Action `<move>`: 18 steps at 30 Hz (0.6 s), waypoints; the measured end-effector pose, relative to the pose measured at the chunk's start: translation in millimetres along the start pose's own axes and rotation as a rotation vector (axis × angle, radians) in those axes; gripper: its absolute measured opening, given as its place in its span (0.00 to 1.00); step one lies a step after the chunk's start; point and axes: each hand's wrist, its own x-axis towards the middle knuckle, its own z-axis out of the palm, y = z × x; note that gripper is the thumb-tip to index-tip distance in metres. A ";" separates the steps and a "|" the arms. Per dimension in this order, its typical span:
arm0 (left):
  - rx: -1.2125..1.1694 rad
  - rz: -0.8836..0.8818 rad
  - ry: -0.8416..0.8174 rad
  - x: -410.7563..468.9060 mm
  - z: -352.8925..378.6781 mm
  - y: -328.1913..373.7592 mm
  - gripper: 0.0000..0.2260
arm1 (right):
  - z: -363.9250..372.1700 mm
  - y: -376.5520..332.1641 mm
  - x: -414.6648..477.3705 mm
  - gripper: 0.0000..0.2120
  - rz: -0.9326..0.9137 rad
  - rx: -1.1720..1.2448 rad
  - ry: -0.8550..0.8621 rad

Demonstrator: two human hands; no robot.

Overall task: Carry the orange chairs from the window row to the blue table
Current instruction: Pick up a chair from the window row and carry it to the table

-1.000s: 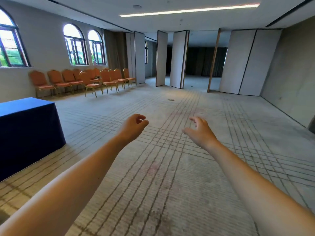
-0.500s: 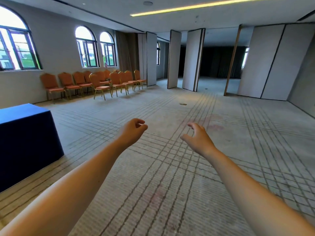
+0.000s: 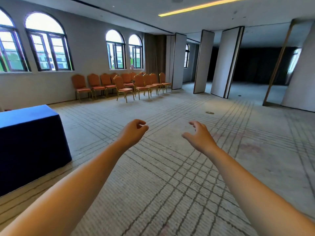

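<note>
Carpeted floor (image 3: pixel 170 176) separates both empty hands from the orange chairs (image 3: pixel 122 86), which stand well ahead and leftward under the windows. Left hand (image 3: pixel 133 133), loosely curled, is nearer them; right hand (image 3: pixel 199 136) is half spread. Blue table (image 3: pixel 30 137) stands near left.

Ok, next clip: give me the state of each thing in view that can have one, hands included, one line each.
Left hand: fingers curled loosely, grip empty.
Right hand: open, fingers spread, holding nothing.
Orange padded chairs with gold frames: upright in rows by the arched windows, none lifted.
Blue cloth-covered table: standing at the left, no chair beside it.
Grey folding partition panels: swung open.
Ceiling strip light: lit.
</note>
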 end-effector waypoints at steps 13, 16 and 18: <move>-0.060 -0.106 0.024 274.0 63.8 -80.7 0.17 | 76.1 58.0 297.0 0.31 -0.027 0.005 -0.122; -0.057 -0.079 0.024 339.4 65.8 -96.7 0.18 | 92.1 60.0 362.4 0.31 -0.019 -0.003 -0.121; -0.041 -0.070 0.019 408.1 65.8 -108.9 0.18 | 107.5 58.3 427.7 0.31 -0.026 -0.012 -0.116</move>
